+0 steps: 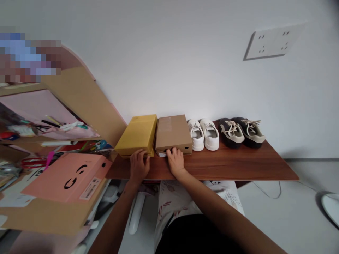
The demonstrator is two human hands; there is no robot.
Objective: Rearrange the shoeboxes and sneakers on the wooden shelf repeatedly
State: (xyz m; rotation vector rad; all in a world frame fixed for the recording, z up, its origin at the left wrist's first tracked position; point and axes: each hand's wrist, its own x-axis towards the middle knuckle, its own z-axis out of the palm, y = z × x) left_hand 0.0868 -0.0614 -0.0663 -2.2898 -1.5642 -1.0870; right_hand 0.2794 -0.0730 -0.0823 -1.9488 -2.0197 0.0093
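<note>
Left hand: flat on the near end of the yellow box, fingers spread, gripping nothing.
Right hand: fingertips curled against the near end of the brown box, not closed around it.
Boxes: side by side, touching, on the wooden shelf by the wall.
White shoes: just right of the brown box.
Dark shoes: further right.
Pink box: lower left, apart.

Flat pink cardboard box: large black curved marks on the lid (shapes, not clear letters).
White sticker on the pink box: print too small to read.
Plain brown cardboard shoebox: pale label at its front corner, unreadable.
</note>
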